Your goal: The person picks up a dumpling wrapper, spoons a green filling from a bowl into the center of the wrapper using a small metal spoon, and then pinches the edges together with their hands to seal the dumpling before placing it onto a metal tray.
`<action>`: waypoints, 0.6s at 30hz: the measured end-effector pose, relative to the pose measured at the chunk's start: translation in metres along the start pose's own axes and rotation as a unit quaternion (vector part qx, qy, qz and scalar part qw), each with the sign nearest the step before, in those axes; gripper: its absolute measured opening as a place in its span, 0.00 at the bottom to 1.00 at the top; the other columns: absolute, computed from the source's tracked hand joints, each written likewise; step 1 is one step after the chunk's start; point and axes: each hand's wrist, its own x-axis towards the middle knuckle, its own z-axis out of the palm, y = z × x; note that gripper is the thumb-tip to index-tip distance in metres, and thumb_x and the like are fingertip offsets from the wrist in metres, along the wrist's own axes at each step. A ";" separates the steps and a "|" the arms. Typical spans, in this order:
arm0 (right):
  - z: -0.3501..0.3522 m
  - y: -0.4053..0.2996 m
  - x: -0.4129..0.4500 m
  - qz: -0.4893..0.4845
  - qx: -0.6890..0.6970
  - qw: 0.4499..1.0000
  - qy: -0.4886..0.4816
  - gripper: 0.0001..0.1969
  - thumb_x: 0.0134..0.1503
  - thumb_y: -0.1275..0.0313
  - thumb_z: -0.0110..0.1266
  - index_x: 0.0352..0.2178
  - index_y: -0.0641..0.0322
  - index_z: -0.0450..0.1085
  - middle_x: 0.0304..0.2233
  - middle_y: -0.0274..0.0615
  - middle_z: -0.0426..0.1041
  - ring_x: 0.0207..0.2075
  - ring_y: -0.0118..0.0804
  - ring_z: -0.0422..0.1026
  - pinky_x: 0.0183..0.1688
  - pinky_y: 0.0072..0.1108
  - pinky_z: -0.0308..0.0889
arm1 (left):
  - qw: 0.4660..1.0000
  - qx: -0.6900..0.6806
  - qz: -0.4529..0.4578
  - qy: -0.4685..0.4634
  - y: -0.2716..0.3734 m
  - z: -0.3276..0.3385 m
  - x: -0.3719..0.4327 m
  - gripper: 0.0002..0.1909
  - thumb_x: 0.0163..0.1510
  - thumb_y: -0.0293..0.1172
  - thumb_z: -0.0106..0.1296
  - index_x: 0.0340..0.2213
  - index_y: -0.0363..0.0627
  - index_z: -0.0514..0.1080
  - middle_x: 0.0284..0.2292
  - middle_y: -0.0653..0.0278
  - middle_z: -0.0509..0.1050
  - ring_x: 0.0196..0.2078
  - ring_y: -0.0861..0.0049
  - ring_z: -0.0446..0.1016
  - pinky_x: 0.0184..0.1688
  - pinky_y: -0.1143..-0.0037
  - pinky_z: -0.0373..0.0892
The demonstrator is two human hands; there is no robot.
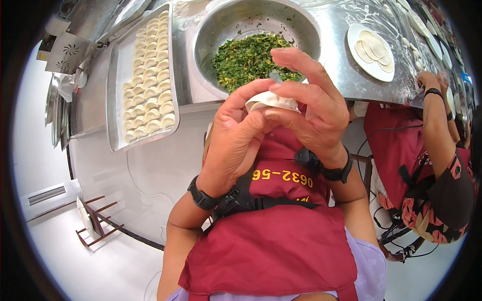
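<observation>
Between my two hands is a folded dumpling (272, 102) of white dough, its edge partly pressed together. My left hand (241, 128) pinches one end between thumb and fingers. At the other end, my right hand (320, 109) grips the dough with thumb and forefinger, its other fingers raised. Behind them stands a large steel bowl (203, 49) holding chopped green filling with yellow bits (244, 56). A small part of a utensil handle (276, 76) shows between my hands; the rest is hidden.
To the left, a metal tray (116, 101) holds rows of shaped dumplings (150, 79) and overhangs the table edge. A white plate (380, 75) of round dough wrappers (372, 49) sits right on the floured steel table (335, 86). A co-worker's hands (429, 79) are at far right. A wooden stool (98, 222) stands lower left.
</observation>
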 end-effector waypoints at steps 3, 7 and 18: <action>-0.005 0.004 -0.001 -0.014 -0.041 0.999 -0.012 0.09 0.39 0.78 0.60 0.26 0.64 0.69 0.41 0.48 0.71 0.42 0.45 0.69 0.42 0.28 0.66 | 0.986 0.138 0.011 0.093 -0.001 0.014 0.001 0.22 0.53 0.16 0.44 0.51 0.34 0.60 0.47 0.54 0.67 0.48 0.73 0.68 0.50 0.75 0.66; -0.007 0.010 -0.002 -0.051 -0.074 0.995 -0.043 0.09 0.38 0.80 0.59 0.25 0.64 0.69 0.42 0.48 0.70 0.43 0.47 0.69 0.43 0.29 0.66 | 0.955 0.278 0.087 0.066 -0.008 0.014 0.002 0.22 0.53 0.14 0.42 0.51 0.34 0.59 0.47 0.55 0.68 0.47 0.75 0.68 0.50 0.77 0.65; -0.007 0.000 0.000 0.049 -0.017 0.998 -0.044 0.09 0.38 0.81 0.59 0.26 0.65 0.70 0.44 0.48 0.70 0.44 0.45 0.69 0.45 0.28 0.64 | 0.909 0.400 0.105 0.054 -0.006 0.011 -0.002 0.24 0.49 0.12 0.42 0.50 0.32 0.61 0.46 0.57 0.68 0.47 0.77 0.68 0.49 0.80 0.64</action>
